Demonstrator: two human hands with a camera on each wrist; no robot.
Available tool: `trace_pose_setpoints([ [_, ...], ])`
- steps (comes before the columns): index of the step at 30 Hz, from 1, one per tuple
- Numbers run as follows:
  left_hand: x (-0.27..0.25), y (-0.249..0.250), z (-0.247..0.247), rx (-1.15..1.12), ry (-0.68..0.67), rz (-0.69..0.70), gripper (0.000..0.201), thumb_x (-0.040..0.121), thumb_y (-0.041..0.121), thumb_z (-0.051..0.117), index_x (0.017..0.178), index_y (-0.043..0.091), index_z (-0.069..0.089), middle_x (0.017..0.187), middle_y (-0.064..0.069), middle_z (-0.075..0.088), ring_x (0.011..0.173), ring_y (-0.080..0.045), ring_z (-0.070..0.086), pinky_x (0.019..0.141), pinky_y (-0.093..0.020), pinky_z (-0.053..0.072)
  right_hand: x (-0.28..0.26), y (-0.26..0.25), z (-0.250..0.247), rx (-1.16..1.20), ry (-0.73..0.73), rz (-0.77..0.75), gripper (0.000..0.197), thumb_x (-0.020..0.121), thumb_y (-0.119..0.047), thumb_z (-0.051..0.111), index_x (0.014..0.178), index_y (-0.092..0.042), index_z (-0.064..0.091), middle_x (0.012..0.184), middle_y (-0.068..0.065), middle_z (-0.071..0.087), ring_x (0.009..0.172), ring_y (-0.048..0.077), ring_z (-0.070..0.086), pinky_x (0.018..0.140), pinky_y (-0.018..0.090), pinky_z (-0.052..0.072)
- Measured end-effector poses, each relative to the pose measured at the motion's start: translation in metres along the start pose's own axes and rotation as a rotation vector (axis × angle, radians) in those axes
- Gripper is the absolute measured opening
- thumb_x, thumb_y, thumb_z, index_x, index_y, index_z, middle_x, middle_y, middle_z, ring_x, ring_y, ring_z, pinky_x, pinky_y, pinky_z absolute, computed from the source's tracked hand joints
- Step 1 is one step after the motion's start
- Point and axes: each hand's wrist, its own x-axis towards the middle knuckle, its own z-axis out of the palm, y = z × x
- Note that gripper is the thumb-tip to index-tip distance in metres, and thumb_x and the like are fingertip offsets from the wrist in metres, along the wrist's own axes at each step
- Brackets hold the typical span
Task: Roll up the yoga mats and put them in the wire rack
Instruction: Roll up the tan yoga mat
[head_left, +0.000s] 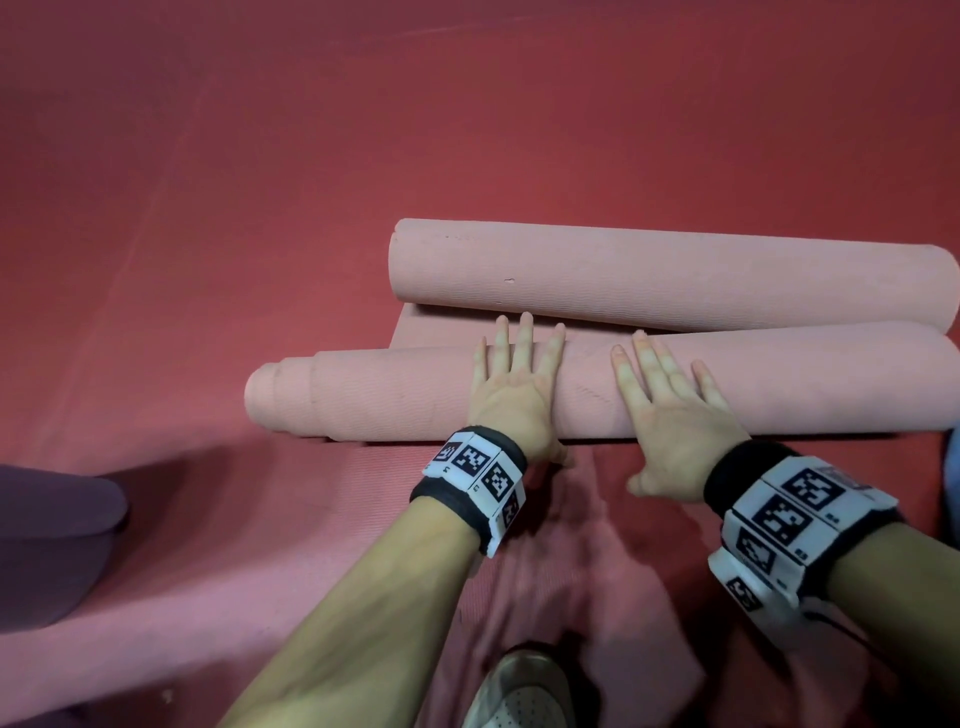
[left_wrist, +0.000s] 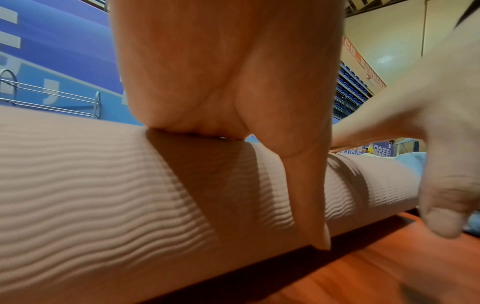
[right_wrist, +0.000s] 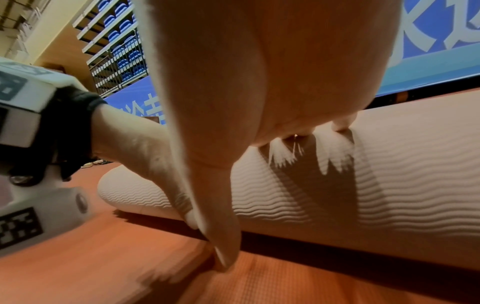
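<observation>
Pressing flat, fingers straight, gripping nothing: left hand (head_left: 511, 387) and right hand (head_left: 670, 410) side by side atop near roll (head_left: 363, 395), long axis crosswise; unrolled tail (head_left: 441, 330) beyond fingertips, toward far roll (head_left: 675, 275).

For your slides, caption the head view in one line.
Both hands, left and right, press flat on the near rolled mat.

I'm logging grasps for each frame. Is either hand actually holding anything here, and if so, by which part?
Nothing is gripped. The left hand and right hand lie flat, fingers straight, pressing on top of the near rolled mat, around its middle.
</observation>
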Motion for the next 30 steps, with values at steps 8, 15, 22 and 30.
trace_pose_setpoints([
  [8,0.008,-0.007,0.0,0.026,0.047,-0.003,0.149,0.056,0.064,0.087,0.156,0.032,-0.018,0.164,-0.011,-0.024,0.149,-0.033,-0.026,0.122,-0.053,-0.01,0.025,0.006,-0.014,-0.009,-0.019,0.017,0.139,0.068,-0.041,0.08,0.15,-0.016,-0.029,0.158,0.009,-0.032,0.148,0.021,-0.024,0.122,0.049,-0.005],
  [15,0.019,-0.006,0.006,0.104,0.129,-0.03,0.134,0.067,0.043,0.086,0.157,0.033,-0.013,0.166,-0.013,-0.011,0.152,-0.034,-0.015,0.122,-0.053,-0.004,0.032,-0.002,0.0,-0.075,0.171,0.099,0.134,0.07,-0.031,0.081,0.151,-0.015,-0.025,0.161,0.012,-0.022,0.151,0.024,-0.015,0.122,0.049,-0.001],
  [22,0.018,-0.007,0.017,0.107,0.238,-0.001,0.11,0.079,0.027,0.068,0.158,0.031,-0.007,0.166,-0.018,-0.005,0.153,-0.037,-0.01,0.123,-0.052,-0.001,0.044,0.001,0.032,-0.092,0.512,0.099,0.1,0.075,-0.005,0.065,0.157,-0.014,0.008,0.161,0.014,0.02,0.149,0.028,0.017,0.12,0.052,0.012],
  [30,0.004,-0.008,0.033,0.018,0.369,0.052,0.109,0.072,0.017,0.071,0.159,0.034,0.009,0.165,-0.013,0.019,0.154,-0.035,0.006,0.124,-0.047,0.01,0.032,-0.003,0.045,-0.157,0.474,0.115,0.103,0.069,-0.004,0.07,0.156,-0.008,0.015,0.158,0.021,0.023,0.145,0.035,0.024,0.117,0.056,0.015],
])
